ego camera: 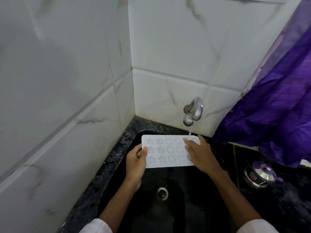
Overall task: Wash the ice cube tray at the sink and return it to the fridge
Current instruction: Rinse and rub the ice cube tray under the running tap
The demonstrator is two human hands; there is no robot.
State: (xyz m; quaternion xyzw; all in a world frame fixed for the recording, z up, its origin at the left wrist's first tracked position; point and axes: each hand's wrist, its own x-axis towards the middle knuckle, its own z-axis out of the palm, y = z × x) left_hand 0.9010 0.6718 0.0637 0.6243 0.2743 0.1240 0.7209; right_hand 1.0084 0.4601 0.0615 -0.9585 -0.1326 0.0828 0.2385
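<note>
A white ice cube tray with star and round moulds is held flat over the black sink. My left hand grips its left end, thumb on top. My right hand lies across its right end, fingers spread over the moulds. A thin stream of water falls from the chrome tap onto the tray's far right corner, next to my right fingertips.
The sink's drain lies below the tray. White marble tiles close the corner on the left and behind. A purple curtain hangs at the right. A steel pot with a lid stands on the black counter to the right.
</note>
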